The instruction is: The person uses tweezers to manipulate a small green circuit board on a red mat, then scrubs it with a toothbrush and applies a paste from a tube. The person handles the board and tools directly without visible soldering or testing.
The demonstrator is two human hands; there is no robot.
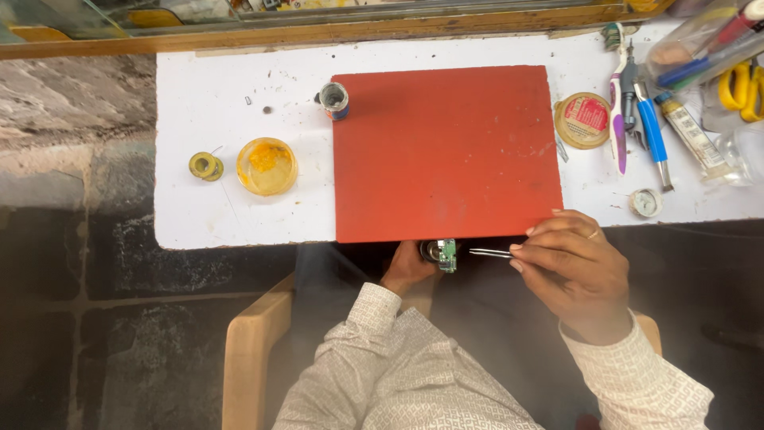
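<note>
My left hand [407, 269] is below the table's front edge, holding a small green circuit board with a round dark part [442, 253]. Most of that hand is hidden under the red mat's edge. My right hand [574, 267] sits just right of it, fingers pinched on thin metal tweezers [489, 252] whose tips point left toward the board. A square red mat [446, 151] lies on the white table [199, 215] just above both hands.
Left of the mat are a solder spool [206, 166], a yellow flux dish [267, 166] and a small tin [334, 100]. On the right lie a round lidded tin [583, 119], a toothbrush [618, 103], blue-handled tools [652, 131], a tube and scissors [740, 86].
</note>
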